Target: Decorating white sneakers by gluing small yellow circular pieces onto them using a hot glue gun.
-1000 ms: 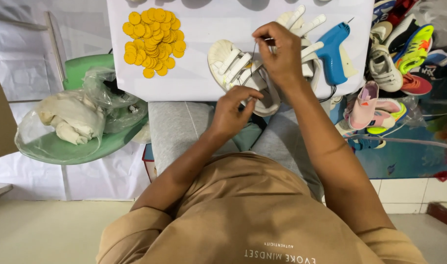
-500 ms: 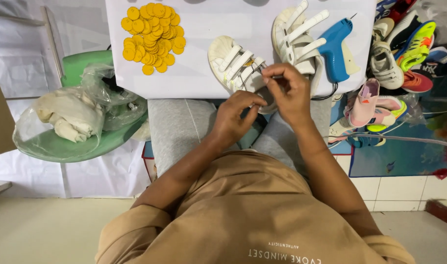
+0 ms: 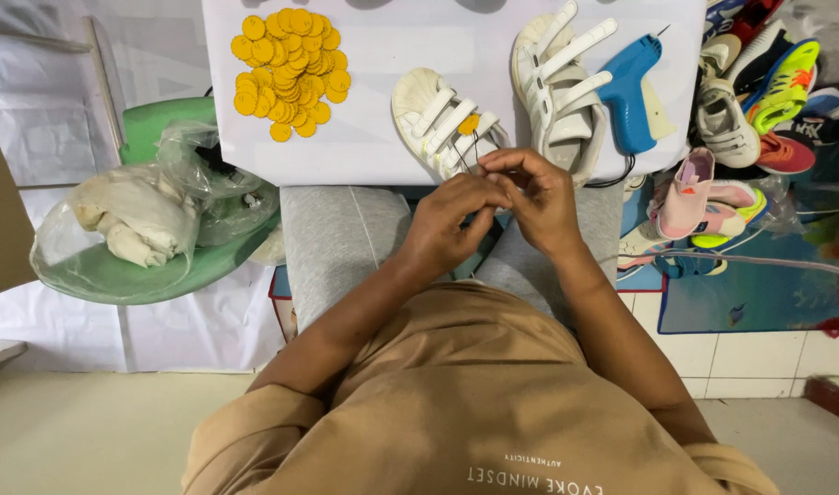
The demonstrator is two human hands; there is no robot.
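My left hand [image 3: 452, 225] and my right hand [image 3: 540, 197] meet fingertip to fingertip over my lap, just in front of the white table [image 3: 374, 147]. Both pinch a thin black string [image 3: 467, 154] that runs up to a yellow disc tag [image 3: 470, 124] lying on a small white strap shoe [image 3: 429, 119]. A second, larger white strap shoe [image 3: 557, 82] lies to its right. A blue tagging gun [image 3: 626, 92] rests beside that shoe. A heap of yellow discs [image 3: 289, 64] sits at the table's left.
A green chair [image 3: 163, 266] at my left holds a clear plastic bag with pale cloth [image 3: 131, 220]. Several colourful shoes [image 3: 750, 101] are piled on the floor at the right, a pink one [image 3: 690, 192] nearest. A brown cardboard edge [image 3: 2, 220] stands far left.
My right hand came down from above the shoes to join my left hand at the table edge. The small shoe now lies uncovered with the yellow tag on it.
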